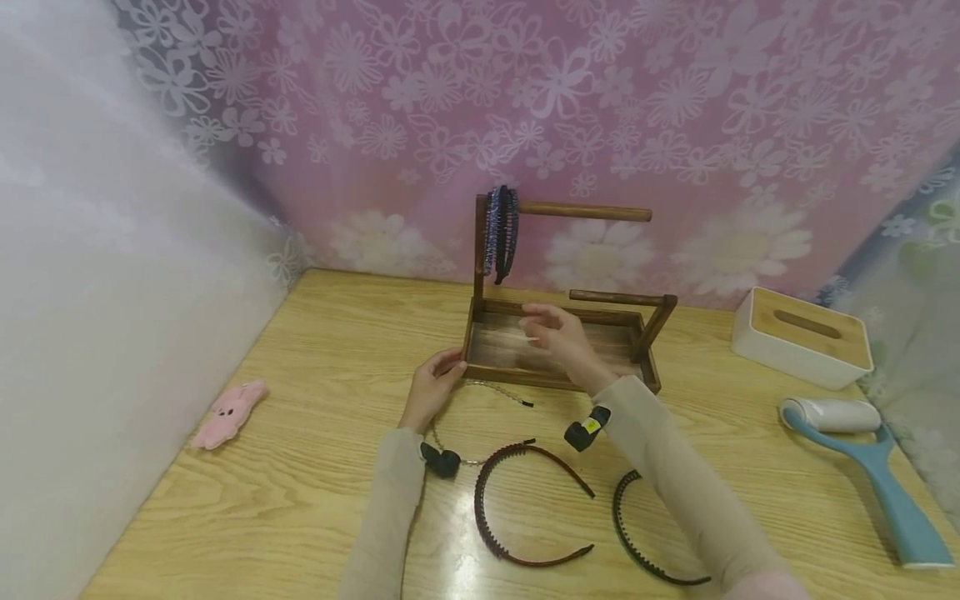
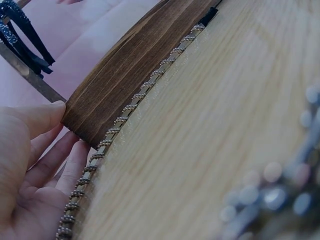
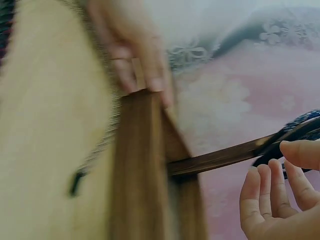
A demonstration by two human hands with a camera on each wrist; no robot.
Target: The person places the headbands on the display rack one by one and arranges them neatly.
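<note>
My left hand (image 1: 431, 392) grips the front left corner of a brown wooden stand (image 1: 540, 380), a shallow tray with two raised bars. In the left wrist view the thumb lies at the corner of its wall (image 2: 120, 75), the fingers around the end. Several dark and blue glittery headbands (image 1: 501, 237) hang from the taller left bar. Over the tray hovers my right hand (image 1: 561, 337), fingers loosely bent and holding nothing. A beaded headband (image 2: 132, 106) lies along the tray's front, partly hidden by the left arm in the head view.
Nearer me lie a dark red headband (image 1: 483, 517) and a black headband (image 1: 628, 537), partly under the right forearm. A pink plush clip (image 1: 231, 413) is at left. On the right are a tissue box (image 1: 795, 350) and a blue-handled lint roller (image 1: 892, 492). A floral curtain (image 1: 450, 125) hangs behind.
</note>
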